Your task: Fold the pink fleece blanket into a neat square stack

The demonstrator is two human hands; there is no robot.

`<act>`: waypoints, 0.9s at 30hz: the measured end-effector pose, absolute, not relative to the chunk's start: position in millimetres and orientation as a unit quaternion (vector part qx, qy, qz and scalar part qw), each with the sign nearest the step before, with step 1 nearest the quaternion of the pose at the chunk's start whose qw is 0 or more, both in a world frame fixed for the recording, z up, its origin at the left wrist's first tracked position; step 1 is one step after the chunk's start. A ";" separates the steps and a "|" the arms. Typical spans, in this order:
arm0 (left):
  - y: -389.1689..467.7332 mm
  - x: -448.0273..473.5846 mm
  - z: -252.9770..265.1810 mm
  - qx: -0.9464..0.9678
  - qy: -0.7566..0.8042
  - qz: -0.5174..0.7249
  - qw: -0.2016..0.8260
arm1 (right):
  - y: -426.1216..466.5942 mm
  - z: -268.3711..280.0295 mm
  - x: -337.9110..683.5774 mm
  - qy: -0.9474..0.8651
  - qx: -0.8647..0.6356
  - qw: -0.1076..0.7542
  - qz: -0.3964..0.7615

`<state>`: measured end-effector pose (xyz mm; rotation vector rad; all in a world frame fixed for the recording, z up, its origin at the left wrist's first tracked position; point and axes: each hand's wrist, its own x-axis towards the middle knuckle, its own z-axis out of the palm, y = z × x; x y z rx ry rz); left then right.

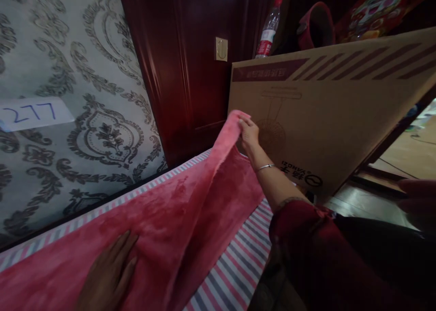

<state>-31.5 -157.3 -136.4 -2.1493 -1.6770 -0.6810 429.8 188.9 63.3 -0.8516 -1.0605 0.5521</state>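
A long pink plush blanket lies folded over a striped sheet. My right hand pinches the blanket's far corner and holds it raised, so the upper layer lifts away from the layer beneath. A thin bracelet circles that wrist. Near the bottom of the view, my left hand rests flat on the blanket with its fingers stretched out. The near end of the blanket runs out of view at the lower left.
Behind my right hand stands a large cardboard box. On it are a plastic bottle with a red cap, a red ring-shaped item and a colourful bag. A dark red wooden panel and patterned wallpaper border the far side.
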 end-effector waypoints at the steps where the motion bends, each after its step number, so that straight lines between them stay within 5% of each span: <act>1: -157.8 -31.2 -136.2 -0.750 -0.594 -0.242 0.159 | 186.5 54.5 448.4 -0.425 -0.477 0.739 0.215; 10: -152.8 -29.6 -135.0 -0.756 -0.594 -0.221 0.167 | 108.6 -82.3 538.3 -0.285 -0.674 0.655 0.188; 16: -153.8 -33.3 -135.9 -0.751 -0.605 -0.225 0.141 | 153.5 -11.6 506.6 -0.381 -0.621 0.646 0.228; 21: -156.4 -31.7 -128.7 -0.756 -0.599 -0.228 0.133 | 206.2 75.2 490.8 -0.508 -0.415 0.731 0.189; 27: -152.4 -33.4 -131.5 -0.754 -0.601 -0.224 0.139 | 154.5 -15.7 541.2 -0.411 -0.603 0.662 0.172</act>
